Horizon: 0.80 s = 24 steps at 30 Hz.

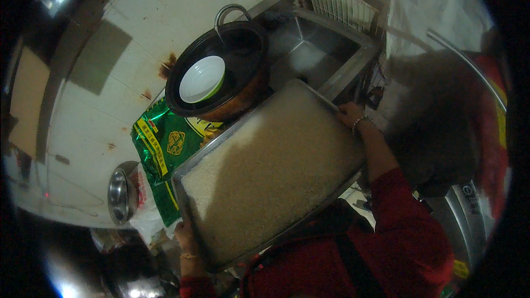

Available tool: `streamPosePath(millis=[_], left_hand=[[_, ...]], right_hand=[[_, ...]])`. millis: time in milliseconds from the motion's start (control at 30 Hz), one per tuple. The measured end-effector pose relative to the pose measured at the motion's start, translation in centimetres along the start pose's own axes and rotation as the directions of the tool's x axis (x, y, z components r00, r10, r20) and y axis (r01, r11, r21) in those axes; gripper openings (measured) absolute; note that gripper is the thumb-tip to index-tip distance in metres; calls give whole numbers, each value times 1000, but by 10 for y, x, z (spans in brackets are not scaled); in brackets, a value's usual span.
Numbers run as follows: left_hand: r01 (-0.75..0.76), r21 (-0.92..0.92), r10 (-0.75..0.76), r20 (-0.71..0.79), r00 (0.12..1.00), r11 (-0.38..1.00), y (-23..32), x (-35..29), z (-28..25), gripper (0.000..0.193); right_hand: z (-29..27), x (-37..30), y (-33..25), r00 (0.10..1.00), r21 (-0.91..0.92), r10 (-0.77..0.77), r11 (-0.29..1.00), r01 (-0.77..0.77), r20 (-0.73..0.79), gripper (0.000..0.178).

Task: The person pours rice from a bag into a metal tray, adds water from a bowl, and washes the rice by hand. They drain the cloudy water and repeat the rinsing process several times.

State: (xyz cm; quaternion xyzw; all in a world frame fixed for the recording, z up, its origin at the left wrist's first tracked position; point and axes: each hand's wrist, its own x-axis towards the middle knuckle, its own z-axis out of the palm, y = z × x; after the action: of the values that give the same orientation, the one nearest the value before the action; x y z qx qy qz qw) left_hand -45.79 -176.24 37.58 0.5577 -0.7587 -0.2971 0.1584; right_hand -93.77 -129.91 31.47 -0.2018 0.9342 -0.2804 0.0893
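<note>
The left hand [185, 234] and right hand [351, 117] clamp opposite short ends of a shallow, rectangular silver-metal tray [221, 140] of pale grains [276, 160], held between them, its long axis slanting from near left to far right.

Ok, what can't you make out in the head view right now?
All in the head view:
- Tray underside: hidden by the grain and tray itself.
- Some fingertips of the left hand and right hand: behind the tray.
- Basin bottom: too dark, partly covered by the white bowl.
- Green bag, lower right: behind the tray.
</note>
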Motion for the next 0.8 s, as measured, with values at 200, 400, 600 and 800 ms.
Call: streamPosePath(millis=[200, 400, 600, 800], left_hand=[[-248, 306, 248, 41, 968, 919, 15, -13, -8, 54], [-103, 170, 96, 47, 994, 980, 34, -18, -9, 53], [-238, 153, 225, 94, 970, 959, 35, -25, -13, 46], [-90, 70, 90, 1, 996, 993, 32, -18, -9, 44]], right_hand=[[-4, -1, -3, 998, 35, -42, 998, 44, -38, 31], [0, 5, 4, 994, -60, 40, 998, -34, 98, 37], [8, 4, 10, 993, -51, -98, 994, 94, -69, 29], [0, 2, 4, 999, 1, -24, 1000, 24, 43, 34]])
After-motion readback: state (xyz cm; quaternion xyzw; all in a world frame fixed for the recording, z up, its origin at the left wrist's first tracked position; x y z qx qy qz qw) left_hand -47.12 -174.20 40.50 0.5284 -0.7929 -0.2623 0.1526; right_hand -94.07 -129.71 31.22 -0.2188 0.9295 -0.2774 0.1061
